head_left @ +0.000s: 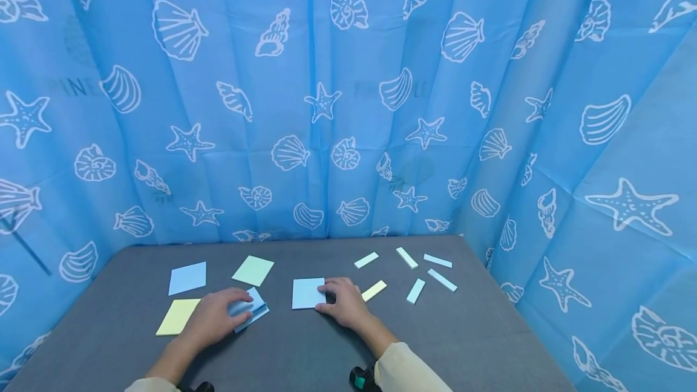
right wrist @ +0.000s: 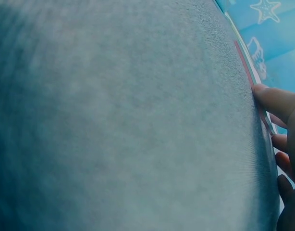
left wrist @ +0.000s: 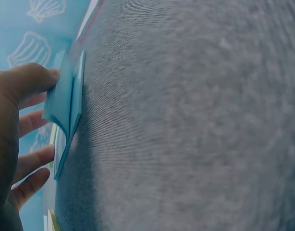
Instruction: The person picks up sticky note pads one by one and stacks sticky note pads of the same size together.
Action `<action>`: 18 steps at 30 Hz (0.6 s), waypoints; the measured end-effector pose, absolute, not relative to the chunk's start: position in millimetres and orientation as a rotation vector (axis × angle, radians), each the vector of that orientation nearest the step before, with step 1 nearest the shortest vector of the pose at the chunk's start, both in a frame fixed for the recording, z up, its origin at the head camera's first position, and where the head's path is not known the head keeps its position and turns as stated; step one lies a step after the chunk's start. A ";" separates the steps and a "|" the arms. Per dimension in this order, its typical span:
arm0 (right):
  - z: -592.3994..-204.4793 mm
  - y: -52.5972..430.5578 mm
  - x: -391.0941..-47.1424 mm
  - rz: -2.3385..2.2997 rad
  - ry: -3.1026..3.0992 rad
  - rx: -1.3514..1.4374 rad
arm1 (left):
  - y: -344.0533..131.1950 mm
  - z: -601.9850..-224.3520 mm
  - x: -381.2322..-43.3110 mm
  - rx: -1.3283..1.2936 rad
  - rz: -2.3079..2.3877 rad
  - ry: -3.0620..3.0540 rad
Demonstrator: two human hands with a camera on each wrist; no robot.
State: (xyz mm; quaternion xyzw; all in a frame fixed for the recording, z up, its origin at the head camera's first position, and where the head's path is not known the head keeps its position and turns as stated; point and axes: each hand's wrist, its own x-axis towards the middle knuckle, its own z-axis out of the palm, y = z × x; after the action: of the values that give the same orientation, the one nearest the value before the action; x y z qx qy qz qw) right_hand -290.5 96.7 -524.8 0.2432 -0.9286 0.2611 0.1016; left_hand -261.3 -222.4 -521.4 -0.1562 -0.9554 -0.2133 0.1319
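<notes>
My left hand [head_left: 213, 319] pinches the upper sheets of a blue sticky note pad [left wrist: 63, 98]. In the left wrist view these sheets bend away from the thinner lower part, leaving a gap along one side, and the thumb presses on their face. Fingers show behind the pad. My right hand [head_left: 344, 304] holds a pale blue square sticky note pad [head_left: 306, 293] by its right side, thumb at the near corner and fingers at the far one. The right wrist view shows this pad [right wrist: 244, 55] edge-on, flat against the table.
Around the left hand lie a blue square pad [head_left: 187, 278], a green one [head_left: 253, 271] and a yellow one [head_left: 176, 317]. Several narrow note strips, including a yellow strip [head_left: 374, 290], are scattered right on the grey table [head_left: 479, 331]. A shell-patterned curtain [head_left: 348, 107] hangs behind.
</notes>
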 end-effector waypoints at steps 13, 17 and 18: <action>-520.6 97.8 -287.3 0.811 -2.756 0.714 | -224.4 -519.0 -257.8 -0.454 -0.759 -2.791; -520.6 97.4 -287.6 0.823 -2.773 0.710 | -225.9 -519.2 -257.0 -0.469 -0.708 -2.784; -520.2 97.2 -287.7 0.827 -2.775 0.710 | -226.3 -519.1 -257.1 -0.465 -0.687 -2.787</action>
State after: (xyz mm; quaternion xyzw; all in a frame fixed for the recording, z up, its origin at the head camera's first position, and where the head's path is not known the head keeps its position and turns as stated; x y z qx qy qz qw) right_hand -287.7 97.2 -520.2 0.2373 -0.9278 0.2765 0.0801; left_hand -257.1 -226.3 -519.1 -0.1589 -0.9519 -0.2348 0.1164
